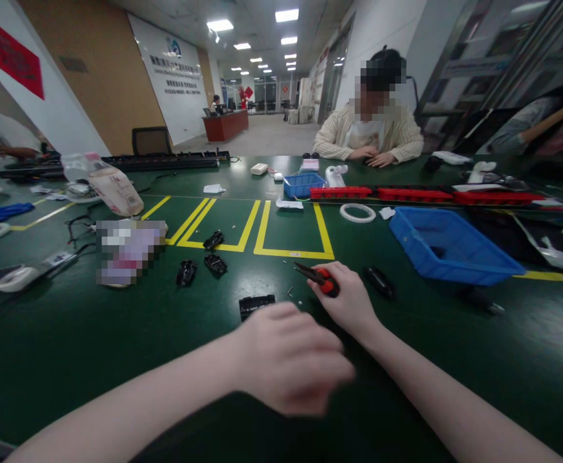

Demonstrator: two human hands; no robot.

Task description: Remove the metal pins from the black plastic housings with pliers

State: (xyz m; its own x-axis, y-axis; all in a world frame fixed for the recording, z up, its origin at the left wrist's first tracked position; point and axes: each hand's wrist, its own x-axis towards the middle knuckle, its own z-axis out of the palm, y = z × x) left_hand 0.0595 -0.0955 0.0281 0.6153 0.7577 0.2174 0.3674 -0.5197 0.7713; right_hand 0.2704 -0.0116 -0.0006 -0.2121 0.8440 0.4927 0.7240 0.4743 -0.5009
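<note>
My right hand (pixel 346 299) is wrapped round the red-and-black handle of a pair of pliers (pixel 310 273), their dark jaws pointing left over the green table. Small screws (pixel 290 291) lie just under and beside the jaws. Closer to me, my left hand (pixel 291 357) is raised and blurred, its fingers curled in; whatever they may hold is hidden. Behind that hand sits a black plastic part (pixel 256 306), partly covered by it. Three small black parts (pixel 214 263) are grouped to the left. A black oblong piece (pixel 378 281) lies right of my right hand.
A blue bin (pixel 450 247) stands at the right, with a smaller blue basket (pixel 303 185) farther back. Red strips (pixel 416 195) stretch across the table's far side. At left are a bottle (pixel 115 186) and a phone-like object (pixel 132 252). A person (pixel 371 128) sits opposite.
</note>
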